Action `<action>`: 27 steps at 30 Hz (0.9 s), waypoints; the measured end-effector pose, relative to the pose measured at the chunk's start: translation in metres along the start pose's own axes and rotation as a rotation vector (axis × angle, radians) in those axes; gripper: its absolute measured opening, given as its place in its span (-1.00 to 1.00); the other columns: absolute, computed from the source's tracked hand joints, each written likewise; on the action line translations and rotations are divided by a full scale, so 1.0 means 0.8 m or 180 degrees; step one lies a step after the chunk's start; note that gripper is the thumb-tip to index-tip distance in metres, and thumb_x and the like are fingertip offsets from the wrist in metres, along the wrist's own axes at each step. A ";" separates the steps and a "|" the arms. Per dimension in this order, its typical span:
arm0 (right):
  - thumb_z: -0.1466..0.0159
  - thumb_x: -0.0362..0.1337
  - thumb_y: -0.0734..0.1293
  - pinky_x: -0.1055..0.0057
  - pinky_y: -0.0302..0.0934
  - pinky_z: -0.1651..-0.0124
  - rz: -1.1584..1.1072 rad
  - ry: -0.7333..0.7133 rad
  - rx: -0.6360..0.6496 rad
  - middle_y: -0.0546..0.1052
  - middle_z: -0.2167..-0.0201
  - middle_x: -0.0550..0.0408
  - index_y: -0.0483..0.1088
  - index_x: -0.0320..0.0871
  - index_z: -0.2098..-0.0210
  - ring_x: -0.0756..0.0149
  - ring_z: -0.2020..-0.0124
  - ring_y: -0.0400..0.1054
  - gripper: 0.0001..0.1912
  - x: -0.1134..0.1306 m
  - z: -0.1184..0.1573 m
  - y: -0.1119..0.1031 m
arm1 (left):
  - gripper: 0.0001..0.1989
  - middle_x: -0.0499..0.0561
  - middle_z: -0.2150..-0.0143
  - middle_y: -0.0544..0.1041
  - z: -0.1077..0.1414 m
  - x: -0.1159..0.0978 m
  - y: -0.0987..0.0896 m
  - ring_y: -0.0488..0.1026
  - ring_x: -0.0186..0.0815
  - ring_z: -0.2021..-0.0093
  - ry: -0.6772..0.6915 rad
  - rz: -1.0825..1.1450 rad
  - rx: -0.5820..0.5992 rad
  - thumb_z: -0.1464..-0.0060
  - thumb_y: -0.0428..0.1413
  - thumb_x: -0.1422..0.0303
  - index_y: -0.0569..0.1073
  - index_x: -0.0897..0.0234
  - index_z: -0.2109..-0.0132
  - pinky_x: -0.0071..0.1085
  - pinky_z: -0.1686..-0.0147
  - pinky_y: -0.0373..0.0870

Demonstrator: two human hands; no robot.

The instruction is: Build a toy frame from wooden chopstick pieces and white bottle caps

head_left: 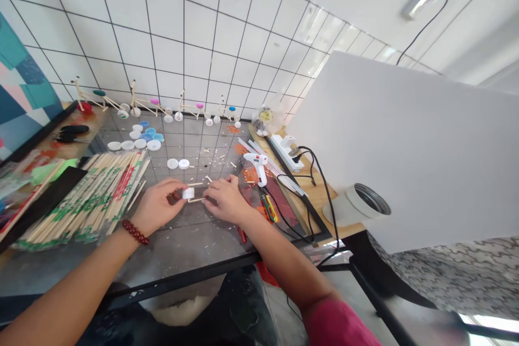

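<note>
My left hand (160, 203), with a beaded bracelet on the wrist, pinches a white bottle cap (188, 193) between thumb and finger, just above the glass tabletop. My right hand (225, 198) is beside it with its fingers closed; their tips meet the end of a thin wooden stick (197, 200) that runs to the cap. Whether the stick is joined to the cap is too small to tell. Another short stick (195, 184) shows just beyond the cap. Two white caps (178, 164) lie side by side farther back.
Bags of wooden chopsticks (89, 194) lie at left. White and blue caps (140, 143) and stick-and-cap models (186, 111) are behind. To the right are a glue gun (257, 163), a utility knife (269, 208), glue sticks (279, 170), a power strip (286, 152) and loose cables.
</note>
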State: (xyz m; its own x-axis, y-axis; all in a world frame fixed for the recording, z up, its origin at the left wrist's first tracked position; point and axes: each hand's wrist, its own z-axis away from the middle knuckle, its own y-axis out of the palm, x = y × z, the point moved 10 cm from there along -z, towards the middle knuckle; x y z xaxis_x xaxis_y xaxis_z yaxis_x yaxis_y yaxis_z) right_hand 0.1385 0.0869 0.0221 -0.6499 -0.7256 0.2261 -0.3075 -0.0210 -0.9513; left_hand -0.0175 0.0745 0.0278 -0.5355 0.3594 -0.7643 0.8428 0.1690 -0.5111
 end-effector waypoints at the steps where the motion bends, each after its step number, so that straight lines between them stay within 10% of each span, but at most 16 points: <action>1: -0.44 -0.21 0.34 0.14 -0.16 -0.10 -0.0021 -0.0014 -0.0005 0.63 0.18 0.02 0.57 -0.11 0.13 0.18 0.07 0.38 -0.84 0.000 0.000 0.000 | -0.79 0.12 0.17 0.66 0.000 0.000 0.000 0.56 -0.28 0.45 -0.0007 0.0008 0.0005 0.01 0.22 0.26 0.64 0.22 0.22 -0.36 0.47 0.56; 27: -0.48 -0.28 0.28 0.15 -0.19 -0.05 0.0037 -0.0243 0.0067 0.63 0.22 0.02 0.59 -0.11 0.16 0.18 0.11 0.31 -0.78 0.004 -0.002 0.007 | -0.76 0.11 0.17 0.64 0.002 0.001 0.002 0.53 -0.33 0.47 0.0050 -0.0062 0.0010 0.01 0.18 0.30 0.64 0.29 0.21 -0.40 0.46 0.51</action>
State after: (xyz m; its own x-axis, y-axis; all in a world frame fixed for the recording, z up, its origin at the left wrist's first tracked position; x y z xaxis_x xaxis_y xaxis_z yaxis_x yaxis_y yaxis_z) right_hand 0.1332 0.0855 0.0179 -0.5983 -0.7761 0.1991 -0.2849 -0.0261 -0.9582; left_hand -0.0165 0.0737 0.0258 -0.5509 0.3705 -0.7478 0.8320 0.1733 -0.5270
